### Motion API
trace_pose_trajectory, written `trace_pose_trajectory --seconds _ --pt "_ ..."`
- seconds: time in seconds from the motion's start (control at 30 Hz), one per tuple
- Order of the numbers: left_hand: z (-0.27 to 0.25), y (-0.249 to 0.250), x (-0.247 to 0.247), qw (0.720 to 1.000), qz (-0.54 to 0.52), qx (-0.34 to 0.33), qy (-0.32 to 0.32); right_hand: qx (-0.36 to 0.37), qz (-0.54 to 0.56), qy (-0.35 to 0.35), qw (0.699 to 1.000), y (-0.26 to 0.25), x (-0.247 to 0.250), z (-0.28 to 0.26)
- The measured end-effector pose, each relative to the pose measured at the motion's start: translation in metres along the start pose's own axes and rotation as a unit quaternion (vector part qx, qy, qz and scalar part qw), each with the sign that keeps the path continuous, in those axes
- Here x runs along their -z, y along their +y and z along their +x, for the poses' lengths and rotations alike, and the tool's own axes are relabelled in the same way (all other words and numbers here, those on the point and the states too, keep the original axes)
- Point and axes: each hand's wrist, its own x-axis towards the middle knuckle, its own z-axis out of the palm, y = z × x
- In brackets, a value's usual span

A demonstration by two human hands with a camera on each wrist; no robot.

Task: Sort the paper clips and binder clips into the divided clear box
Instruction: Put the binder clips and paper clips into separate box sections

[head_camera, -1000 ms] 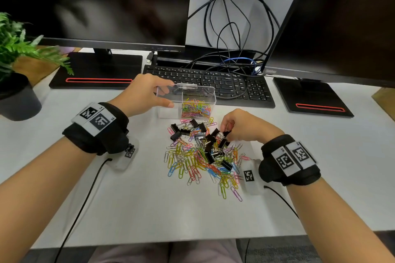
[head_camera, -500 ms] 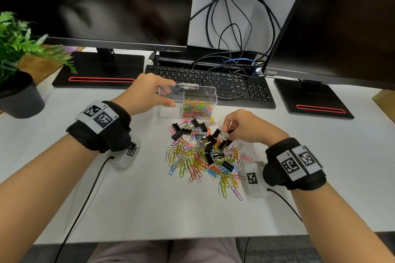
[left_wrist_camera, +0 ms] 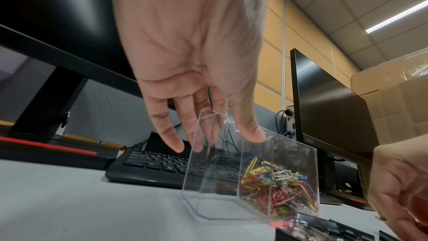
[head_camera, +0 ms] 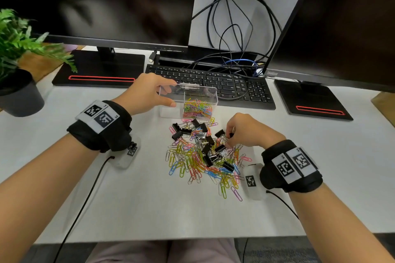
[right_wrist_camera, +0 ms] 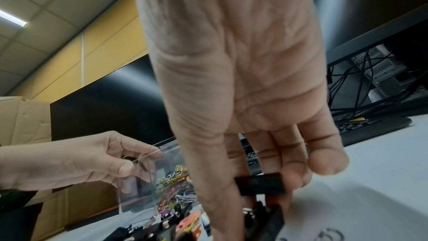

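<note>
A divided clear box [head_camera: 171, 111] [left_wrist_camera: 197, 199] [right_wrist_camera: 139, 186] stands in front of the keyboard. Its right compartment holds coloured paper clips [head_camera: 197, 109] [left_wrist_camera: 277, 193]; its left compartment looks empty. My left hand [head_camera: 147, 94] [left_wrist_camera: 208, 125] [right_wrist_camera: 92, 162] holds the box's left end, thumb on the near wall and fingers over the far rim. A mixed pile of coloured paper clips [head_camera: 192, 164] and black binder clips [head_camera: 208, 141] lies on the white table just before the box. My right hand [head_camera: 230, 136] [right_wrist_camera: 273, 186] pinches a black binder clip [right_wrist_camera: 260, 183] at the pile's right side.
A black keyboard [head_camera: 213, 84] lies right behind the box, with loose cables [head_camera: 235, 28] on it. Two dark monitors [head_camera: 106, 2] on red-striped bases [head_camera: 100, 70] stand at the back. A potted plant [head_camera: 17, 66] sits far left. Wrist-camera cords trail to the table's front edge.
My right hand has shifted slightly right and towards me at the pile's edge, fingers still pinched on a binder clip. My left hand keeps holding the box, which has not moved.
</note>
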Motion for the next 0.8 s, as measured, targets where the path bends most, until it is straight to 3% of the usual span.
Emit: trace_pose_trajectory --seconds 0.3,0.5,0.8 --pt "-0.001 0.0 0.0 1.0 -0.015 -0.003 0.001 0.015 0.012 0.011 1.0 0.006 0.01 -0.005" --pt "-0.002 0.0 0.0 1.0 -0.024 0.0 0.0 0.046 0.185 0.063 0.98 -0.005 0.033 -0.003" --pt "-0.003 0.001 0.002 1.0 -0.016 0.001 -0.001 0.082 0.316 0.101 0.94 -0.057 0.057 0.016"
